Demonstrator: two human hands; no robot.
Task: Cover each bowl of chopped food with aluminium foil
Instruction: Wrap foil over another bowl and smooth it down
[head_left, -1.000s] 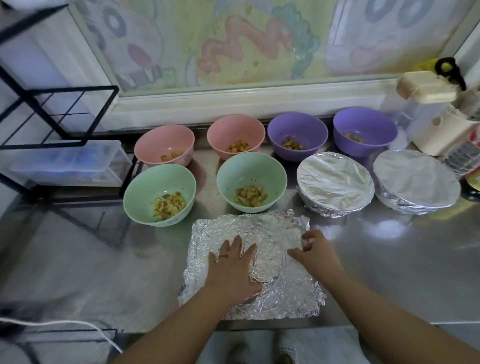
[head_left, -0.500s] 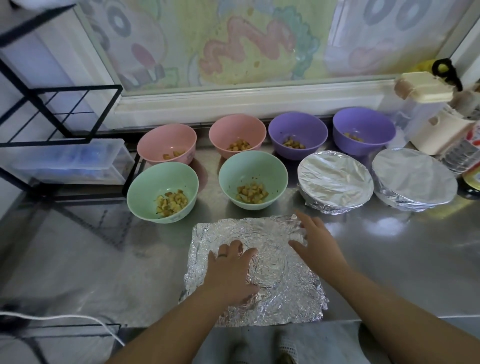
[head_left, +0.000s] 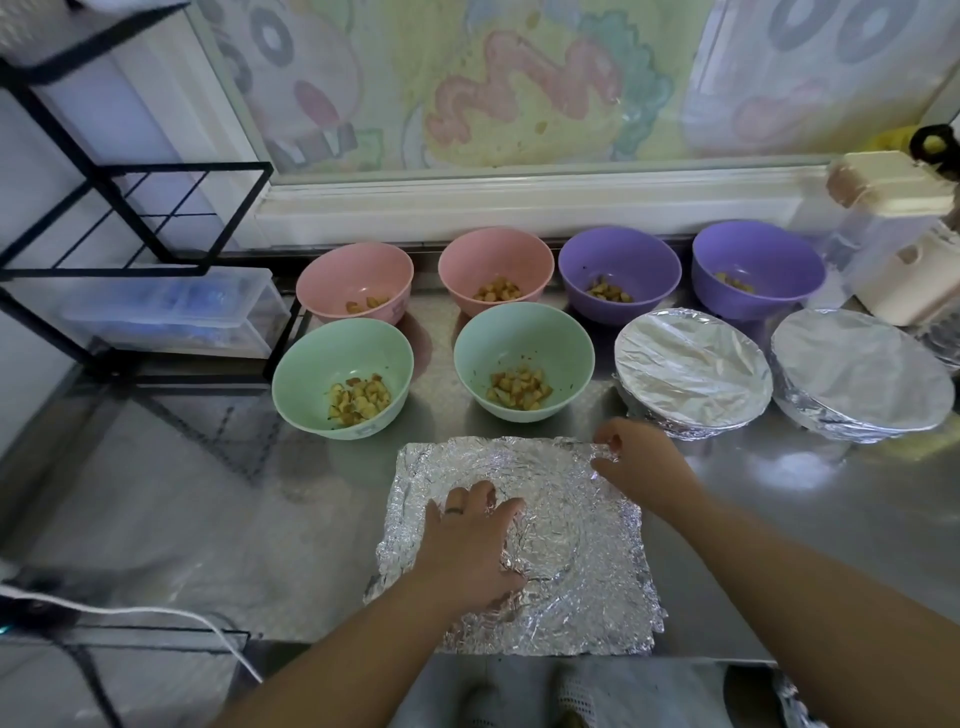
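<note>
A crinkled sheet of aluminium foil (head_left: 566, 587) lies flat on the steel counter near its front edge. My left hand (head_left: 467, 545) presses down on the sheet's left half with spread fingers. My right hand (head_left: 631, 462) pinches the sheet's far right corner. Behind the sheet stand two green bowls (head_left: 343, 376) (head_left: 523, 361) with chopped food. Further back are two pink bowls (head_left: 355, 283) (head_left: 496, 270) and two purple bowls (head_left: 620, 273) (head_left: 757, 267), all uncovered. Two foil-covered bowls (head_left: 693, 371) (head_left: 862, 374) stand at the right.
A black wire rack (head_left: 130, 218) and a clear plastic box (head_left: 171, 312) stand at the left. Cream kitchen appliances (head_left: 898, 234) crowd the far right corner. A white cable (head_left: 156, 618) runs along the lower left. A window ledge (head_left: 519, 202) runs behind the bowls.
My right hand has slid up the foil's right edge to the far corner and now pinches it. My left hand stays pressing on the sheet.
</note>
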